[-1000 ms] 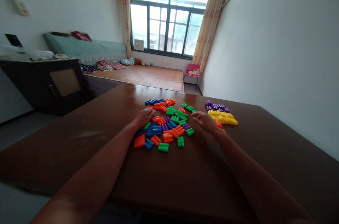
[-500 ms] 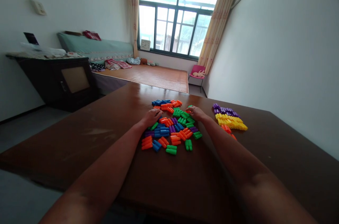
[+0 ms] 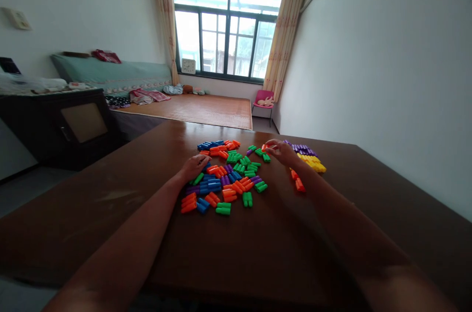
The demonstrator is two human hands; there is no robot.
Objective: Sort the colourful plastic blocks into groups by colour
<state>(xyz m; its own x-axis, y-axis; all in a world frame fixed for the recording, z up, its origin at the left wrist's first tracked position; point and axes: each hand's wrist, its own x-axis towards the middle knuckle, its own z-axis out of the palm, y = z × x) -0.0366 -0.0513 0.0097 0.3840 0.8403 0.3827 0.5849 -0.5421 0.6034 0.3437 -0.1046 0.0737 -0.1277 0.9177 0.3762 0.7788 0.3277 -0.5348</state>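
Note:
Small plastic pieces shaped like paired round-ended tubes lie in a loose mixed heap, among them blue pieces [image 3: 210, 186], orange pieces [image 3: 229, 195] and green pieces [image 3: 223, 208]. My left hand [image 3: 194, 167] rests at the heap's left edge, fingers stretched over a blue piece; nothing shows in its grasp. Beyond the heap's right side, my right hand [image 3: 280, 151] pinches an orange plastic piece [image 3: 264, 147] between thumb and fingers. To the right are sorted rows: purple pieces [image 3: 303, 149], yellow pieces [image 3: 312, 163] and a short orange row [image 3: 298, 182], partly hidden by my right forearm.
All pieces lie on a dark brown glossy table [image 3: 236, 253]. Past its far edge is a low bed [image 3: 214, 108] with a mat. A pink chair [image 3: 262, 97] stands under the window, and a dark cabinet [image 3: 73, 122] is at the left.
My right hand has moved right, away from the green pieces, carrying an orange piece. The left hand stays at the heap's edge. The whole view has shifted, moving the scene leftward.

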